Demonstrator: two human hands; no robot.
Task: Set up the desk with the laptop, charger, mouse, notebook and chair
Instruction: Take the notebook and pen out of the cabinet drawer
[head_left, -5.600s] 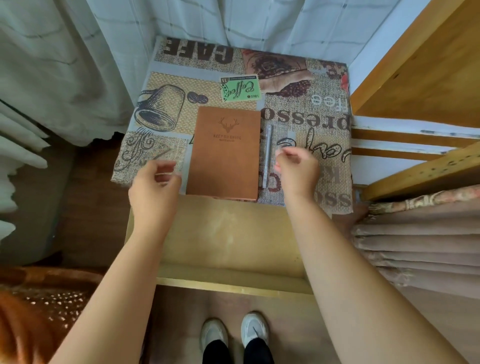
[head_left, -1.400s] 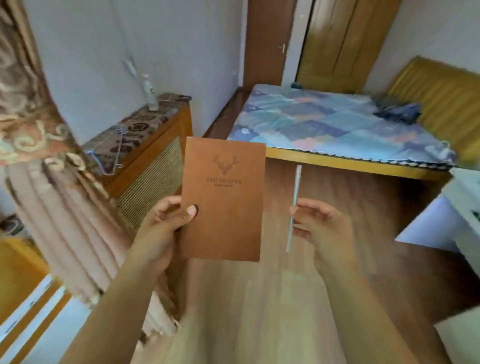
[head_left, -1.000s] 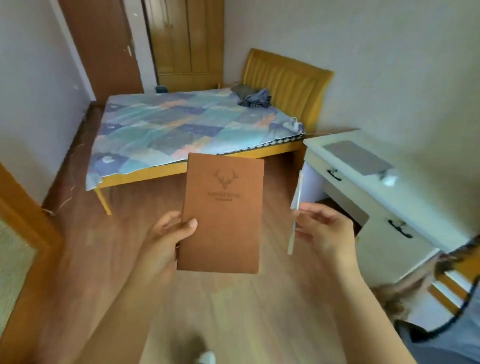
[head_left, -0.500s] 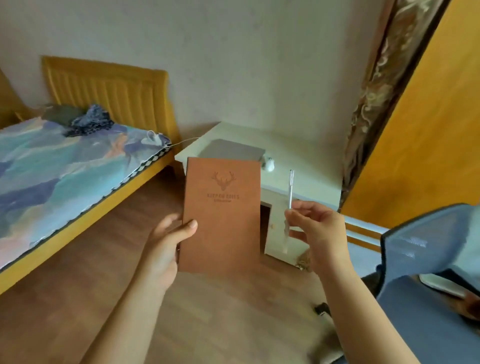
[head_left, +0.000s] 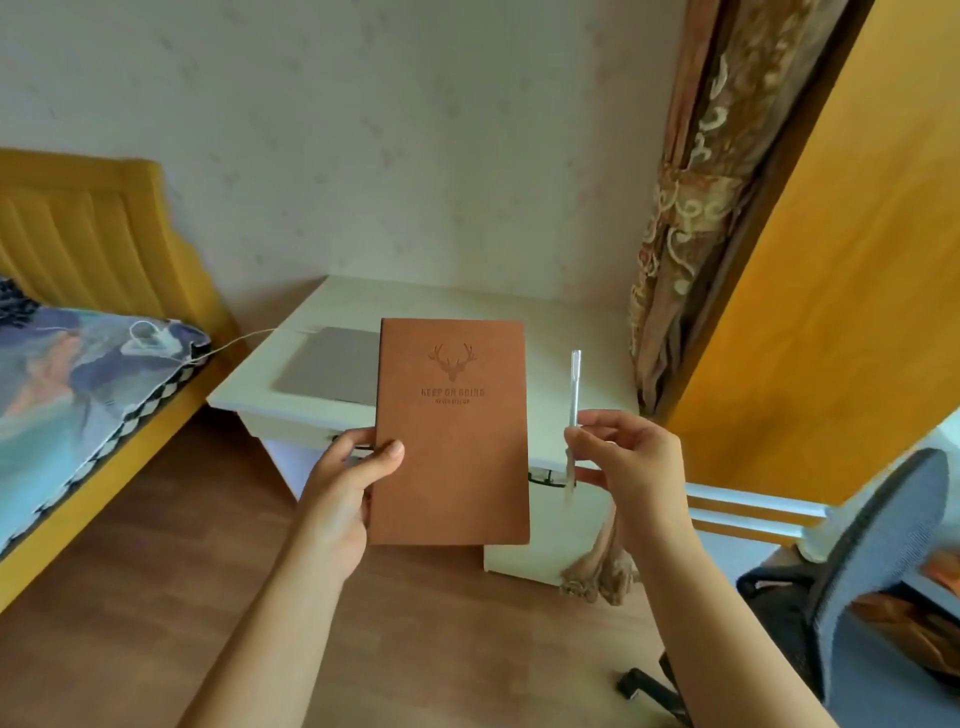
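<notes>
While the left hand (head_left: 343, 488) grips the brown notebook (head_left: 452, 431) upright by its left edge, the right hand (head_left: 631, 465) pinches a clear pen (head_left: 574, 387) vertically just beside it. Behind both, the closed laptop (head_left: 332, 371) lies on the white desk (head_left: 571, 332), with the chair (head_left: 878, 561) at the right.

Both hands raised: left (head_left: 345, 483) gripping, right (head_left: 631, 462) pinching.

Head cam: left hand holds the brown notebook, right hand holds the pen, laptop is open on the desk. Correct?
Not quite. The head view shows the laptop lying closed and flat on the desk. The rest stands: the left hand holds the brown notebook and the right hand holds the pen.
</notes>
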